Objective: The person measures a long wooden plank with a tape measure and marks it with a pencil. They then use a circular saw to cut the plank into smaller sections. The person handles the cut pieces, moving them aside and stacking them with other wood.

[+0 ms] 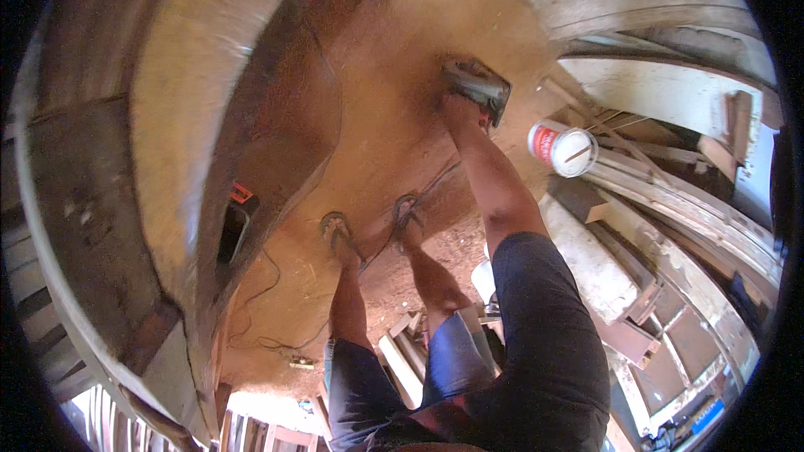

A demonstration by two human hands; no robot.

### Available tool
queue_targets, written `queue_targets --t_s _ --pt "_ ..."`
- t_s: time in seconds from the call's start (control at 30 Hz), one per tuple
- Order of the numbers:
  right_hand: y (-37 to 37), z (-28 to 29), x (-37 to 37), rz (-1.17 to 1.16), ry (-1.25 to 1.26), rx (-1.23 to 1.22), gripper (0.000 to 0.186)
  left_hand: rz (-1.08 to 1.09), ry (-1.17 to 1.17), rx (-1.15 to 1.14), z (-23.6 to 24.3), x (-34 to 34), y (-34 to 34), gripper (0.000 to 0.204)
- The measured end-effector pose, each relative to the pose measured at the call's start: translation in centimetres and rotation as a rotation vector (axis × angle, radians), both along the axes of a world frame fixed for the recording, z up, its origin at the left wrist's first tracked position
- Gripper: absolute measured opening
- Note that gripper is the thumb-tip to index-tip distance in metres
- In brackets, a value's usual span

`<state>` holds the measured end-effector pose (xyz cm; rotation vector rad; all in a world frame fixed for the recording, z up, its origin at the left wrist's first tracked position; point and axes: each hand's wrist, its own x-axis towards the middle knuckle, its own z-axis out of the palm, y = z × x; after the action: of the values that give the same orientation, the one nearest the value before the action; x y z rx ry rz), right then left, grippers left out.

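Observation:
My right arm reaches out over the brown dirt floor (pixel 377 75). At its end my right hand (pixel 463 109) is closed around a dark grey-green corded power tool (pixel 481 84). The tool's exact kind is hard to make out from above, and its body hides most of my fingers. A dark cord (pixel 440 177) runs back from near my arm toward my sandalled feet. Right of the tool stands a white bucket (pixel 573 151) with a red label and a stick on top. My left hand and forearm do not show.
A large wooden workpiece or bench (pixel 201 75) curves along the left side. Beside it lies a black object with a red part (pixel 234 230). Boards and scrap timber (pixel 670 192) are piled on the right. More cord (pixel 272 276) trails over the ground at lower left.

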<state>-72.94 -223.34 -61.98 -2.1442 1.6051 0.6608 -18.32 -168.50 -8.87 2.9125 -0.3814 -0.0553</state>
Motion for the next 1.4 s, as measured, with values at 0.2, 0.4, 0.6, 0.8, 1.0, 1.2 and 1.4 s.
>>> queue_targets --t_s 0.2,0.4,0.6,0.8,1.0,1.2,1.4 --pt "5.4 -6.5 5.5 -0.089 -0.07 0.125 0.034 0.005 -0.01 0.086 -0.4 -1.5 -4.0 0.06" --pt "7.8 -6.8 8.1 -0.085 -0.131 0.084 0.041 -0.018 -0.006 0.086 -0.9 -2.2 -4.9 0.06" --pt "14.3 -1.2 5.8 0.213 -0.321 -0.008 0.05 -0.014 0.088 -0.124 -0.3 -2.1 -0.9 0.06" --pt "23.8 17.0 3.7 0.068 -0.288 0.413 0.047 -0.093 0.141 0.121 2.4 -7.4 -9.4 0.045" --pt "29.7 28.0 1.2 0.405 -0.314 0.42 0.039 -0.123 0.039 0.041 4.8 -9.0 -10.6 0.049" --pt "29.8 40.6 6.8 0.709 -0.211 0.546 0.046 -0.091 -0.017 -0.178 5.0 -10.1 -8.9 0.067" --pt "35.8 45.8 12.3 0.77 -0.172 0.362 0.046 -0.352 -0.142 -0.579 8.8 -18.9 2.9 0.057"
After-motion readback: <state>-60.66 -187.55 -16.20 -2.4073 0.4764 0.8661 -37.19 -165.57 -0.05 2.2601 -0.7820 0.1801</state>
